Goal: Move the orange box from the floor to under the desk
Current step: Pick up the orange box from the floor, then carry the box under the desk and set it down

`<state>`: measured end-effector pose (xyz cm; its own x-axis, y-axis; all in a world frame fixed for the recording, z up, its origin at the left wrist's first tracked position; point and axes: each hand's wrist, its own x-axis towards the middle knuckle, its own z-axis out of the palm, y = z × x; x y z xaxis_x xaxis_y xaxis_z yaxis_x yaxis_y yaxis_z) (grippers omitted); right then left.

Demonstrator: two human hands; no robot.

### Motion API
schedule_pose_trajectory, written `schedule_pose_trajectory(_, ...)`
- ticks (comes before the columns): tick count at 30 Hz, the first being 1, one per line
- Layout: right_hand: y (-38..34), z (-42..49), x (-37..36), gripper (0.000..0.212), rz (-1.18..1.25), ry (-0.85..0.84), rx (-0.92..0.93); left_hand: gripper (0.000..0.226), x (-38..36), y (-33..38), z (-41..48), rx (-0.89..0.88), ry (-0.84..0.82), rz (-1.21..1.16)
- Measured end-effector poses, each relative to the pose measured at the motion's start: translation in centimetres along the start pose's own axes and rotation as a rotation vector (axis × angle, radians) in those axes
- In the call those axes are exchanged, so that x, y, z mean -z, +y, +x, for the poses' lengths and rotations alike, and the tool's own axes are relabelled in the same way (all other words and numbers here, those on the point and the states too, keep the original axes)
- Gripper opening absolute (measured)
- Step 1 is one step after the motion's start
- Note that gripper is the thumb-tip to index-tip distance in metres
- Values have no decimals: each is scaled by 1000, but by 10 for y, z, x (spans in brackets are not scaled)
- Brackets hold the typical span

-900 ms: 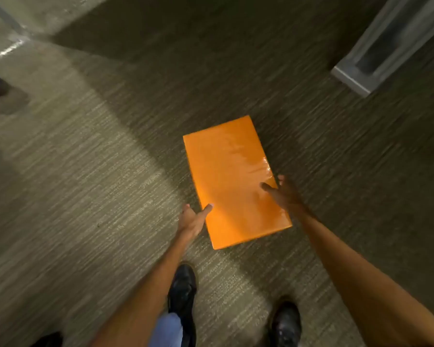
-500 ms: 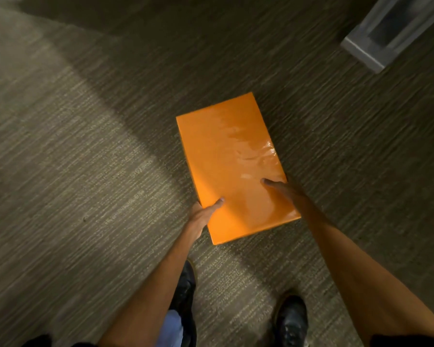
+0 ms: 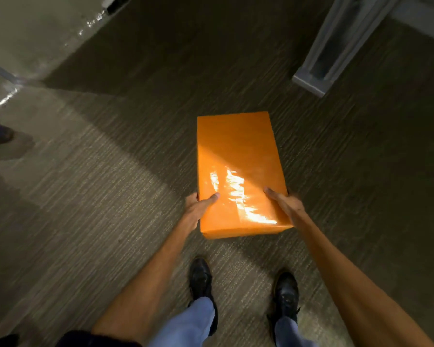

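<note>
Orange box (image 3: 238,171) gripped at near corners, both hands (image 3: 198,209) closed around edges

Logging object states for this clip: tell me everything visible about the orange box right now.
The orange box is a flat, long rectangular carton, plain bright orange, wrapped in what looks like glossy film that glares near its close end. It points lengthwise away from the person, above grey carpet. The left hand grips its near left edge, thumb on top; the right hand grips the near right edge. Whether its far end rests on the carpet cannot be told. No label shows.
</note>
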<state>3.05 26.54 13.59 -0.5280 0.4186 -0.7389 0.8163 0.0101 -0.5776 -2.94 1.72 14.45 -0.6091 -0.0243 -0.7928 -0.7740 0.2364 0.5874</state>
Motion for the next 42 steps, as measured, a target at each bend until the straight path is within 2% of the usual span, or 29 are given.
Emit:
schedule_pose_trajectory(7, -43, -92, 67, 93, 107, 156, -79, 37, -10, 93, -96, -62, -59, 30)
schedule_pose_trajectory(11, -50, -149, 118, 83, 176, 232, -102, 21, -39, 127, -151, 22, -125, 17)
schedule_pose_trajectory(14, -42, -181, 159, 76, 217, 278, -107, 28, -67, 140, -187, 8, -176, 64)
schedule_pose_trajectory(18, -8, -211, 220, 86, 290, 301, -124, 44, -118, 141, -230, -40, -298, 120)
schedule_pose_trajectory(24, 64, -239, 314, 86, 362, 346, -102, 59, -214, 118, -284, -93, -375, 244)
schedule_pose_trajectory(30, 157, -278, 400, 83, 406, 411, -124, 47, -307, 63, -355, -155, -417, 397)
schedule_pose_trajectory(33, 199, -302, 443, 74, 439, 444, -155, 47, -353, 35, -386, -164, -443, 458)
schedule_pose_trajectory(37, 247, -327, 491, 72, 456, 490, -205, 49, -409, 5, -415, -170, -482, 557)
schedule_pose_trajectory(42, 293, -335, 542, 65, 487, 525, -287, 24, -473, -21, -446, -195, -537, 622)
